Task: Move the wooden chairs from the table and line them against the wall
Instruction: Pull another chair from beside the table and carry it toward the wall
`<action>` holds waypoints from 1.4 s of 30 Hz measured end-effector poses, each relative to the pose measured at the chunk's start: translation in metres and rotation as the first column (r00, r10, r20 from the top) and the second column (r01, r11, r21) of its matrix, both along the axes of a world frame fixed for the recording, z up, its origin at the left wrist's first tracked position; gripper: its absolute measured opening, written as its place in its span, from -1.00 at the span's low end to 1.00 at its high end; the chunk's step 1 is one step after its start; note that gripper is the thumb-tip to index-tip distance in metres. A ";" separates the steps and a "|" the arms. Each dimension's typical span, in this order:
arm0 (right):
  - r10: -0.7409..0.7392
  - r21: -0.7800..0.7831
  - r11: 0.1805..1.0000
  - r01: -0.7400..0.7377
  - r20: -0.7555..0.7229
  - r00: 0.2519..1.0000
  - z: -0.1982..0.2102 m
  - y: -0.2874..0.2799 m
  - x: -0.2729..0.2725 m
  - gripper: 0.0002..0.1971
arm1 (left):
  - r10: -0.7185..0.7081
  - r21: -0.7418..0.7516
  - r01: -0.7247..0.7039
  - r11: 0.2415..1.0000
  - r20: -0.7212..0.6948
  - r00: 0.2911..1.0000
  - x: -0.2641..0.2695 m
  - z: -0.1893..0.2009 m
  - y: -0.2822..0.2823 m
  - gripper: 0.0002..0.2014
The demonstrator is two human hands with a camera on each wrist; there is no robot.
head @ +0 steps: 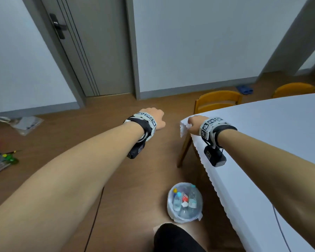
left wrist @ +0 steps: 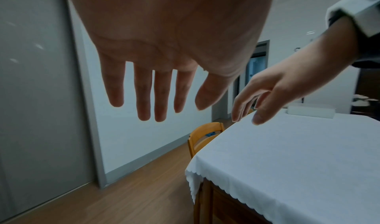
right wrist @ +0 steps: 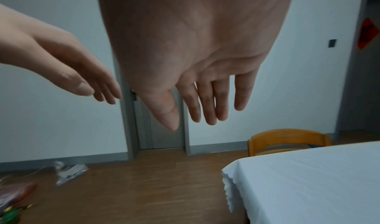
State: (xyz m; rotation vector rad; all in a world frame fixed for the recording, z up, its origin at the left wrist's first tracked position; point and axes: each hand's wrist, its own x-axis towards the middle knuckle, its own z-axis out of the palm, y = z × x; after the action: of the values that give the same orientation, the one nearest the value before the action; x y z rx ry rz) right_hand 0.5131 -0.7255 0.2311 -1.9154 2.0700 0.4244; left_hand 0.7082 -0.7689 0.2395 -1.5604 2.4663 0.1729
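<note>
Chairs first: I see two of them, and both are tucked in at the tabletop [head: 262,135], so by my read nothing is done yet. The near chair [head: 219,101] sits at the corner with its curved back rising just past the white cloth; the far chair [head: 293,89] shows only the top of its back further along the same edge. Neither touches the wall [head: 198,42], and the strip of floor [head: 102,135] along the skirting has no chair on it.

My left hand [head: 155,118] hangs over the floor, fingers straight and apart, holding nothing. My right hand [head: 195,124] hovers at the cloth's corner, fingers spread too, also carrying nothing; whether it grazes the cloth I can't tell.

Both hands point toward the near chair, so I judge it's the first pick. What's left: pull it out, set it by the wall, then the far one beside it. A bin [head: 185,202] of bottles stands near the table leg, worth stepping round.
</note>
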 end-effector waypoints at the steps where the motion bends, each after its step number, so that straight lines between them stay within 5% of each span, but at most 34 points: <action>1: -0.039 0.014 0.999 0.039 -0.007 0.999 -0.003 -0.022 -0.007 -0.63 | -0.022 0.007 0.022 1.000 -0.006 1.000 -0.005 -0.004 -0.024 -0.58; 13: -0.208 0.124 0.971 0.205 0.013 0.978 -0.051 -0.304 -0.065 -0.80 | -0.223 0.007 0.223 0.975 0.015 0.975 -0.062 -0.022 -0.325 -0.58; 21: -0.346 0.112 0.933 0.343 0.012 0.938 -0.076 -0.440 -0.093 -0.67 | -0.379 0.047 0.378 0.925 0.022 0.925 -0.110 -0.056 -0.505 -0.57; 30: -0.748 0.134 0.657 0.741 -0.002 0.664 -0.093 -0.480 -0.137 -0.61 | -0.764 0.072 0.761 0.645 0.060 0.642 -0.221 -0.071 -0.638 -0.61; 42: -0.959 0.177 0.281 0.943 0.095 0.268 -0.114 -0.492 -0.270 -0.57 | -0.966 0.126 0.958 0.258 0.044 0.255 -0.438 -0.083 -0.649 -0.60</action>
State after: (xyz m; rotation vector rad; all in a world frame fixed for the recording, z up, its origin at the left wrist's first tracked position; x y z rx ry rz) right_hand 0.2428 -1.2172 0.1166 -0.2821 2.5237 0.0007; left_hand 0.2701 -1.4179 0.1563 0.2551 2.7502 -0.0520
